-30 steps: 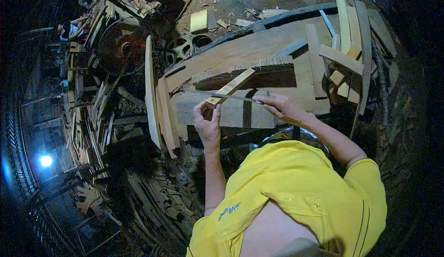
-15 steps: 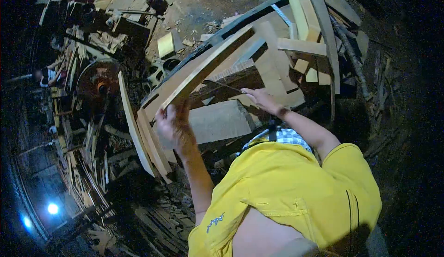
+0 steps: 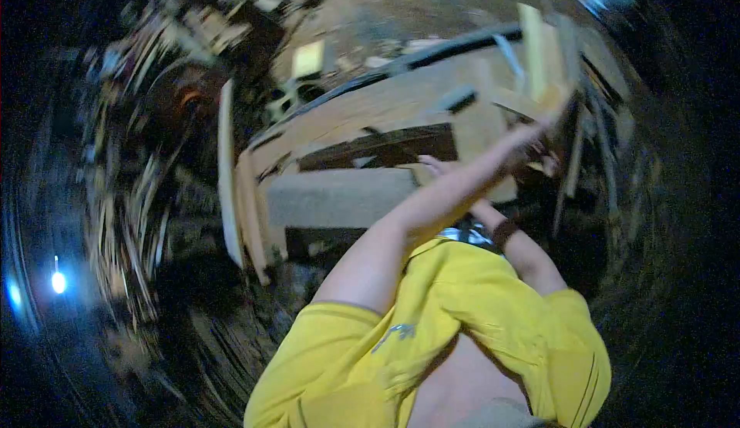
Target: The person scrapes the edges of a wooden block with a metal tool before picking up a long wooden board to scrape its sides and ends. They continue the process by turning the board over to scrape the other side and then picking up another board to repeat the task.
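My left arm reaches across my body to the right, and my left hand (image 3: 538,144), smeared by motion, is at the stacked boards (image 3: 533,54) on the right. Blur hides whether its fingers are around a board. Beneath that forearm, my right hand (image 3: 437,166) is partly covered; its visible fingers point left, closed together, and what they hold is not clear. To its left lies a thick grey wooden block (image 3: 339,197) with a sloped end. Behind the block is a dark gap in the worktop (image 3: 347,124).
Narrow boards (image 3: 226,174) lean at the worktop's left end. A round rusty disc (image 3: 189,100) and heaps of scrap wood (image 3: 139,228) are farther left. A pale block (image 3: 308,60) sits beyond the bench. A bright lamp (image 3: 58,281) shines at lower left.
My left hand has swung from the left side to the far right, and the curved board it held is gone from the middle. The view has turned; my right hand stays near the block.
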Tool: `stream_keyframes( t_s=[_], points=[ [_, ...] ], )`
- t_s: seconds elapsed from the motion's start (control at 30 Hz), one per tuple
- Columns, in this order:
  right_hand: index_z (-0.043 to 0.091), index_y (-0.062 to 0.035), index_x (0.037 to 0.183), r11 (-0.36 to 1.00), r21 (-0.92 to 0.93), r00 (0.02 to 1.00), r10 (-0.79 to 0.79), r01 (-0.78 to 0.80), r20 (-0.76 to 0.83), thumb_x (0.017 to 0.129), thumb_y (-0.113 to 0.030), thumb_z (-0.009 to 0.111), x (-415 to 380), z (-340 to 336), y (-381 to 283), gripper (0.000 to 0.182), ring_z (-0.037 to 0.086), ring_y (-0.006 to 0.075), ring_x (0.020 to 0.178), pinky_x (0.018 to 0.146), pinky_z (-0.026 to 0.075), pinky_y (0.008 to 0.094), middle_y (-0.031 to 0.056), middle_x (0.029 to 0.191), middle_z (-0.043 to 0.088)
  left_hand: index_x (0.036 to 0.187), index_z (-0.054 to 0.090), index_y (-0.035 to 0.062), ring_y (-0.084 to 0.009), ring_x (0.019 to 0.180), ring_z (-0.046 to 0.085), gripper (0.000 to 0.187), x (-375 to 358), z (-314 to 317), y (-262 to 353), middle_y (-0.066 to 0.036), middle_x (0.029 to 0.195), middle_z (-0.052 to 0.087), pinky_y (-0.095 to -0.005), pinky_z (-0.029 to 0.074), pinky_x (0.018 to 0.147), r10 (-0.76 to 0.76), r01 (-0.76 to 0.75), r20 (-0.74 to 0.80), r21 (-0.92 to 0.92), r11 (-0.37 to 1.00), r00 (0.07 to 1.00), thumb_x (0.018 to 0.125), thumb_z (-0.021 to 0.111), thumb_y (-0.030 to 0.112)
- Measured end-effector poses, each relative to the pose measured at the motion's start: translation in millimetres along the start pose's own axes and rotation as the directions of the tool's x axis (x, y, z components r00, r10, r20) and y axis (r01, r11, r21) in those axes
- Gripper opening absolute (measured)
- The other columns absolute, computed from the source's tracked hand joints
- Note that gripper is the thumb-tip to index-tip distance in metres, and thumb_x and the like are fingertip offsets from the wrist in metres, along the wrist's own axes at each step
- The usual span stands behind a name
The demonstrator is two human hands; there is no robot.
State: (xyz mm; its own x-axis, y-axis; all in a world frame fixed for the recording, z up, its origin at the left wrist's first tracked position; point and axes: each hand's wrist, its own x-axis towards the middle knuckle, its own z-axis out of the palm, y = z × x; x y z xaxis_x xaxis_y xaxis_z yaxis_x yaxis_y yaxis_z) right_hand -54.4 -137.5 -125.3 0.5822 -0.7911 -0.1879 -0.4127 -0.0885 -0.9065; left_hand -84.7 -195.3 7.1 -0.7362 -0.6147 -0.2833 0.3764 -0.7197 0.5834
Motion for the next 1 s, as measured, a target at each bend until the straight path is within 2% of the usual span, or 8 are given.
stream_keyframes(
  t_s=[0.23,0.4,0.57,0.67,0.77,0.83,0.9,1.0],
  points=[
    [0.041,-0.0054,0.126,0.966,0.187,0.972,-0.203,0.179,0.116,0.091,-0.025,0.04,4,21,37,0.039,0.045,0.022,0.113,0.095,0.034,0.0302,0.0119,0.123,0.048,0.101,0.05,-0.0095,-0.0277,0.071,0.06,0.066,-42,-65,-46,-0.022,0.091,0.06,-0.0382,0.051,0.061,-0.357,0.358,0.027,-0.054,0.932,0.934,0.083,0.044,0.054],
    [0.042,-0.0069,0.126,0.954,0.292,0.992,-0.09,0.062,0.084,0.091,-0.023,0.039,8,10,20,0.038,0.045,0.0209,0.113,0.095,0.033,0.0294,0.0113,0.123,0.049,0.111,0.043,0.0028,-0.0289,0.092,0.058,0.038,-198,-122,-13,-0.02,0.108,0.054,-0.0402,0.051,0.074,0.117,-0.323,-0.489,-0.361,0.875,0.864,0.084,0.051,0.028],
    [0.039,-0.0047,0.127,0.982,-0.178,0.998,0.06,-0.057,0.014,0.093,-0.026,0.035,19,12,6,0.041,0.047,0.0229,0.11,0.092,0.035,0.0274,0.0124,0.124,0.048,0.093,0.056,0.0012,-0.0283,0.086,0.056,0.033,-400,-247,-85,-0.016,0.093,0.059,-0.0409,0.046,0.081,0.485,-0.887,-0.855,0.071,0.456,0.181,0.086,0.046,0.032],
    [0.04,-0.0076,0.128,0.989,-0.151,0.994,-0.02,0.004,-0.104,0.093,-0.028,0.038,20,20,29,0.041,0.04,0.0071,0.062,0.057,0.036,0.0212,0.0006,0.09,0.054,0.068,0.05,0.0106,-0.0187,0.056,0.052,0.037,-503,-310,-149,-0.005,0.061,0.054,-0.0306,0.046,0.052,0.035,-0.929,-0.94,0.34,0.144,-0.339,0.082,0.053,0.045],
    [0.04,-0.0099,0.128,0.979,-0.034,0.979,0.201,-0.202,-0.017,0.093,-0.022,0.038,19,16,24,0.037,0.028,0.0019,0.053,0.046,0.023,0.0185,-0.0064,0.065,0.034,0.074,0.031,0.0164,-0.0077,0.036,0.022,0.048,-575,-365,-187,0.005,0.047,0.022,-0.0242,0.014,0.034,-0.182,-0.796,-0.788,0.523,0.306,-0.588,0.073,0.061,0.055],
    [0.04,-0.0092,0.128,0.988,-0.028,0.987,0.152,-0.153,-0.05,0.093,-0.023,0.037,18,19,15,0.038,0.028,0.0032,0.051,0.045,0.023,0.0201,-0.0052,0.065,0.034,0.124,0.03,0.0079,-0.0243,0.087,0.047,0.094,-606,-400,-207,-0.015,0.107,0.046,-0.0383,0.04,0.084,-0.29,-0.843,-0.828,0.345,0.413,-0.48,0.061,0.056,0.072],
    [0.039,-0.0089,0.129,0.923,-0.168,0.937,0.347,-0.347,-0.026,0.094,-0.024,0.037,16,17,11,0.039,0.042,0.0063,0.061,0.054,0.035,0.0211,-0.0012,0.077,0.049,0.137,0.012,0.0085,-0.034,0.107,0.036,0.112,-623,-429,-209,-0.021,0.132,0.023,-0.0439,0.02,0.102,-0.276,-0.932,-0.916,0.206,0.299,-0.291,0.058,0.051,0.078],
    [0.044,-0.0124,0.127,0.969,-0.239,0.988,0.023,-0.059,-0.151,0.092,-0.031,0.04,16,32,42,0.039,0.029,0.003,0.046,0.042,0.026,0.0194,-0.0078,0.056,0.033,0.126,0.035,0.0117,-0.0283,0.103,0.042,0.08,-615,-409,-181,-0.011,0.121,0.043,-0.0423,0.03,0.096,-0.032,-0.916,-0.948,0.297,0.268,-0.317,0.067,0.062,0.058]
  ],
)
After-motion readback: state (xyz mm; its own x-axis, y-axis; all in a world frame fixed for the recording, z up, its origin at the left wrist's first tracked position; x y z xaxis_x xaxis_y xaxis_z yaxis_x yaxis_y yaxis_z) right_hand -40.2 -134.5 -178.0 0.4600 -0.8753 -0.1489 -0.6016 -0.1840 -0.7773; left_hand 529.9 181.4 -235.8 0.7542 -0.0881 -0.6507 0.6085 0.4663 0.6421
